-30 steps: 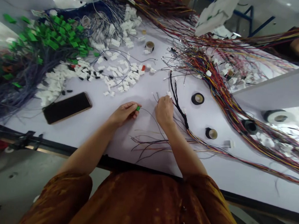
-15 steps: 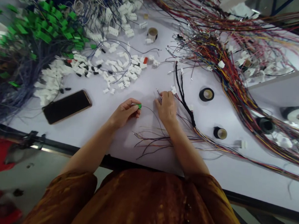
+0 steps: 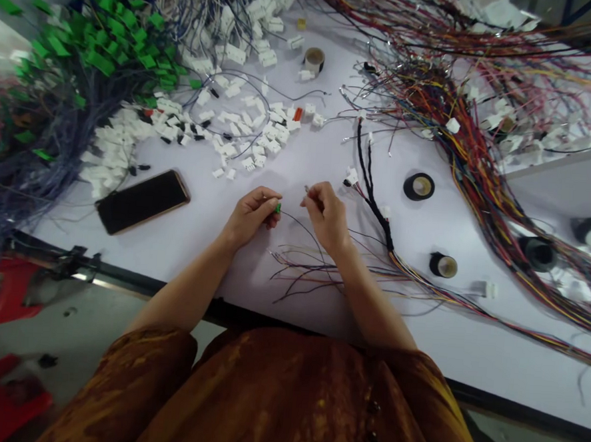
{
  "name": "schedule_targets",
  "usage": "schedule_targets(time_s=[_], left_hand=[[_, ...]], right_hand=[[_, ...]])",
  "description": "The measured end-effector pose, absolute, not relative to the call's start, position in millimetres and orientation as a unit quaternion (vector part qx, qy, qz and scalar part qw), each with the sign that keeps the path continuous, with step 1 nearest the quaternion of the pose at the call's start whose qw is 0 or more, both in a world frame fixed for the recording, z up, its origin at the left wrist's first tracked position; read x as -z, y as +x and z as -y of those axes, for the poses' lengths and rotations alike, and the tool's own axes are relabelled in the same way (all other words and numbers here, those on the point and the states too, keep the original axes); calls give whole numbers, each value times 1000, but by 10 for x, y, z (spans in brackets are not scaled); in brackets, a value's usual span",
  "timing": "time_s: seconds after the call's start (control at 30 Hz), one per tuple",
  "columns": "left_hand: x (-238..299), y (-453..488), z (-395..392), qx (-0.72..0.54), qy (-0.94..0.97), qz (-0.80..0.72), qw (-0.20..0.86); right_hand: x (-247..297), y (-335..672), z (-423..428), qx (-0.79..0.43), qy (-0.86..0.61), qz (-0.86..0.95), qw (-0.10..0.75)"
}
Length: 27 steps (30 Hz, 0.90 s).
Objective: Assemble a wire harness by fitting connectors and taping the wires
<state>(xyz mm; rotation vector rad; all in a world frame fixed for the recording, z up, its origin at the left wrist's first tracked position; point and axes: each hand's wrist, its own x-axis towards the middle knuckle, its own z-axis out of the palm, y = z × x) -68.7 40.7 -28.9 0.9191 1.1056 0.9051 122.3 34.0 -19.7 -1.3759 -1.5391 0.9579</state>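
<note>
Workbench surface (image 3: 324, 159) under both hands: left hand (image 3: 250, 217) grips a green wire connector (image 3: 278, 208) at closed fingertips; right hand (image 3: 327, 216) pinches a thin wire end (image 3: 306, 189).

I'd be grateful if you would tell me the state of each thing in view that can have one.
Left hand: closed, holding a green connector with a thin wire trailing.
Right hand: raised, fingers pinching a thin wire end.
Smartphone: lying flat, screen dark.
Black-wrapped wire harness: lying loose, white connector at one end.
Black tape roll: lying flat on its side.
</note>
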Motion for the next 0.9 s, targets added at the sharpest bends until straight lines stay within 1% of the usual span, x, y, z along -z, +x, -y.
schedule_targets(time_s=[0.17,0.57,0.77,0.9], left_hand=[[326,-674,-393,-392,397,-477,680],[319,-671,-373,-335,424,-490,684],[290,-668,-384,-322,438,-502,673],[242,-645,-366,-299,470,-506,659]], right_hand=[[292,1197,-196,-376,-483,672,416],[345,1217,-165,-385,-447,711,382],[269,1281,-220,-424,-425,728,332],[223,1327,-250,-431,-416,754,270]])
